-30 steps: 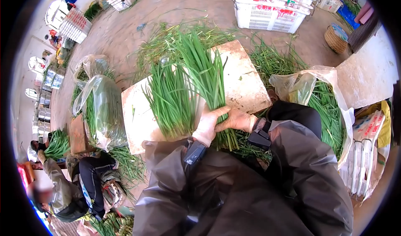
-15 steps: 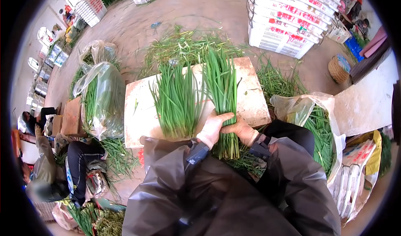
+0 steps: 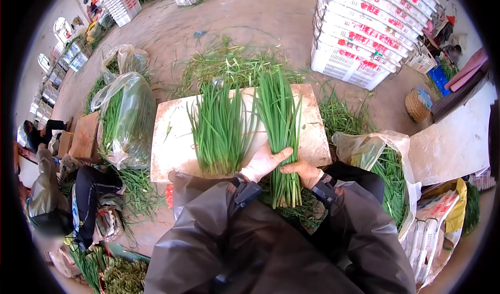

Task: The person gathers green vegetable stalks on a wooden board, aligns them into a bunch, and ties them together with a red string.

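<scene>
- Green all over the place here, but what's actually in the hands?

- The held bunch [image 3: 278,117], the right-hand one of two. Left hand [image 3: 262,164] wraps it from the left, right hand [image 3: 304,172] from the right and a touch lower, both thumbs across the front. So no gap in either grip, they're both closed around stalks. The fingers behind are hidden, so no clue how tight.

- Ok, which way does it point?

- Long axis runs away from the person [image 3: 260,242], leafy tips out over the pale board [image 3: 165,153], leaning slightly left. The pale ends [image 3: 286,200] poke out below the hands, past the board's near edge. Right hand is nearer those ends, left hand sits a bit farther up the stalks. Can't tell how far it's lifted off the board tbh.

- And the other one?

- Second bunch [image 3: 221,132] lies on the board, left of the held one, roughly parallel, stem ends also facing the person. Left hand's the nearer, just beside its lower end. Nobody's gripping it.

- Anything else close?

- Clear bag [image 3: 364,151] of greens off to the right, plus loose clippings [image 3: 229,62] beyond the board's far edge.
</scene>
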The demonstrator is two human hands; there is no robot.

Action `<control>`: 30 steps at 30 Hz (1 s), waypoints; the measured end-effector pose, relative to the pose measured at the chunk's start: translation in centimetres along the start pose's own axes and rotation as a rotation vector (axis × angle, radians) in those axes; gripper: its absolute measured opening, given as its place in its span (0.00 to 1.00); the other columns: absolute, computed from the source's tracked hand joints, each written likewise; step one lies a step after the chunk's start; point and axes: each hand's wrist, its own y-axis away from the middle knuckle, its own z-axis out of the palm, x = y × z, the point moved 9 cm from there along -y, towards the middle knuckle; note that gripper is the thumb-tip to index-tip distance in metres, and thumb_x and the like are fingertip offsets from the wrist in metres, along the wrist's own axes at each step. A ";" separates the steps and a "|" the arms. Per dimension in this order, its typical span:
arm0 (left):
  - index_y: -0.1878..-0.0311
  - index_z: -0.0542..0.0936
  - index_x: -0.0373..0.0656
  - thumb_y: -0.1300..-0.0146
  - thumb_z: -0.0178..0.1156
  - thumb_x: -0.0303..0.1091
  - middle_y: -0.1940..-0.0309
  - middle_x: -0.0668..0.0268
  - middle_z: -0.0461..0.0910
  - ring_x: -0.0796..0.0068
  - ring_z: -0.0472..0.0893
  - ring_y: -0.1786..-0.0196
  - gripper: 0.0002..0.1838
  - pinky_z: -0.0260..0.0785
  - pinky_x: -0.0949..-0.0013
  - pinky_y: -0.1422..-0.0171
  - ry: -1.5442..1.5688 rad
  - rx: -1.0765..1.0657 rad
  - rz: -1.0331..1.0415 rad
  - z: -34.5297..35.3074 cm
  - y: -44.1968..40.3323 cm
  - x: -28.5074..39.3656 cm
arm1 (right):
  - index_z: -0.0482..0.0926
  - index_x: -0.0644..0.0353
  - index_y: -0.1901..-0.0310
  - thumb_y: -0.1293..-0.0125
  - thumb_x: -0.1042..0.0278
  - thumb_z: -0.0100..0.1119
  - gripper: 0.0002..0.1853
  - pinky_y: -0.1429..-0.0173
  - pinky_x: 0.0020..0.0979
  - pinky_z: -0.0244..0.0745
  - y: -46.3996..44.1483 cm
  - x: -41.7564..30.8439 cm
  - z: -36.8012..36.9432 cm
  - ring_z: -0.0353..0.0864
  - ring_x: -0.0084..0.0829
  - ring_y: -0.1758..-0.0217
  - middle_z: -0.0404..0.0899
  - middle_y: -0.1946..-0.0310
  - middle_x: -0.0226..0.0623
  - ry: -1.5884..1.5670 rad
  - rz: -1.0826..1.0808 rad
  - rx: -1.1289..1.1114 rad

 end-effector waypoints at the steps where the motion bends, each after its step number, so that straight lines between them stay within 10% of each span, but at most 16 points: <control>1: 0.25 0.68 0.36 0.33 0.74 0.55 0.36 0.57 0.80 0.62 0.78 0.34 0.44 0.72 0.59 0.28 0.000 -0.015 0.024 0.2 0.1 0.3 | 0.77 0.62 0.32 0.41 0.76 0.75 0.33 0.38 0.39 0.81 0.2 0.1 0.2 0.86 0.36 0.44 0.87 0.48 0.36 -0.046 0.021 -0.012; 15: 0.24 0.67 0.31 0.33 0.72 0.64 0.35 0.47 0.80 0.56 0.80 0.33 0.51 0.71 0.59 0.28 -0.090 0.081 0.069 -0.3 0.1 0.0 | 0.82 0.63 0.41 0.39 0.70 0.73 0.24 0.43 0.40 0.84 1.5 1.2 0.7 0.89 0.38 0.54 0.89 0.54 0.40 -0.135 0.042 0.002; 18: 0.24 0.67 0.32 0.31 0.74 0.51 0.33 0.55 0.78 0.64 0.77 0.33 0.44 0.70 0.61 0.26 0.011 0.173 0.102 -2.2 -0.3 2.2 | 0.79 0.61 0.37 0.41 0.71 0.76 0.29 0.42 0.40 0.84 1.8 0.4 1.4 0.89 0.38 0.52 0.89 0.53 0.38 -0.138 0.000 -0.045; 19: 0.24 0.65 0.29 0.35 0.72 0.67 0.33 0.44 0.79 0.49 0.78 0.30 0.55 0.70 0.56 0.25 -0.088 0.279 0.034 -4.4 -0.8 0.6 | 0.78 0.61 0.35 0.42 0.71 0.76 0.31 0.42 0.40 0.84 2.0 0.1 1.8 0.89 0.38 0.52 0.89 0.53 0.38 -0.138 -0.023 -0.058; 24: 0.27 0.72 0.36 0.33 0.74 0.31 0.37 0.56 0.78 0.60 0.76 0.34 0.34 0.68 0.60 0.25 -0.740 0.807 0.488 -7.3 2.1 9.0 | 0.80 0.65 0.39 0.43 0.77 0.74 0.28 0.43 0.40 0.85 2.5 1.0 2.5 0.90 0.39 0.52 0.89 0.54 0.41 -0.074 0.023 -0.099; 30: 0.45 0.85 0.40 0.41 0.72 0.27 0.41 0.55 0.82 0.49 0.78 0.36 0.19 0.71 0.53 0.30 -1.105 0.664 0.600 -4.7 2.1 12.7 | 0.82 0.64 0.41 0.42 0.77 0.75 0.25 0.43 0.39 0.84 3.0 1.7 3.4 0.89 0.36 0.51 0.89 0.52 0.41 0.011 0.075 -0.155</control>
